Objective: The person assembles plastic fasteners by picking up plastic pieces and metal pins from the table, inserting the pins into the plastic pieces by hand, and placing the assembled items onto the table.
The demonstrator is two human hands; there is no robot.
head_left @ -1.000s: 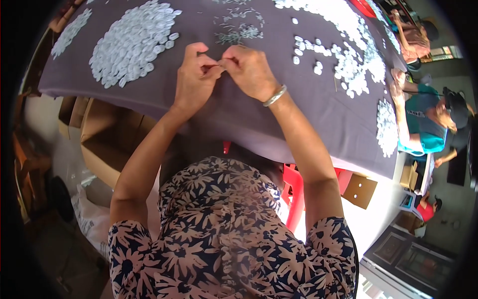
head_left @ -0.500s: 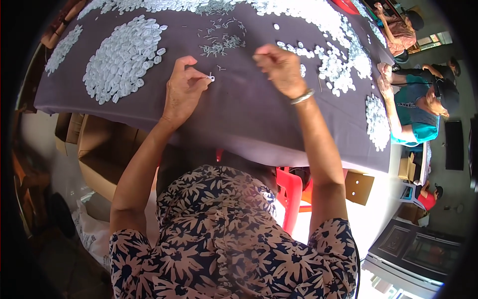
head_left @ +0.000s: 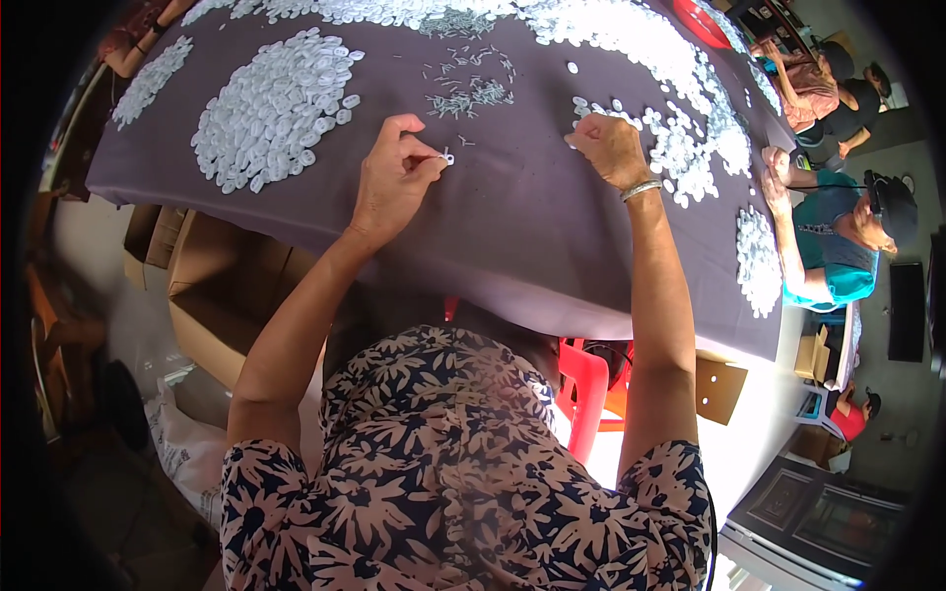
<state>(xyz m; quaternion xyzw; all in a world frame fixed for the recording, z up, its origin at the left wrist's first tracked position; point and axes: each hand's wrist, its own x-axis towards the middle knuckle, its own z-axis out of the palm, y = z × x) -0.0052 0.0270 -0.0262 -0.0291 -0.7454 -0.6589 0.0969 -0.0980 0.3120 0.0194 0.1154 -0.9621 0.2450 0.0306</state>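
My left hand [head_left: 394,187] pinches a small white plastic piece [head_left: 449,159] between thumb and forefinger, just above the dark tablecloth. A thin metal pin or screw seems to stand up from that piece. Over on the right, my right hand [head_left: 613,153] has its fingertips drawn together at the near edge of some scattered white plastic pieces [head_left: 680,158]. Whatever those fingertips hold is too small to make out. Small grey screws [head_left: 473,96] lie loose between and beyond my hands.
A big heap of white oval pieces [head_left: 271,113] lies left on the tablecloth [head_left: 493,246]. More pieces line the far side, near a red basin [head_left: 702,22]. Co-workers sit along the right edge, one in a teal top [head_left: 838,246]. A cardboard box [head_left: 212,295] stands below left.
My right hand has moved right to the scattered white pieces, fingertips lowered there. My left hand keeps its pinch on the white piece. The whole view has shifted slightly.
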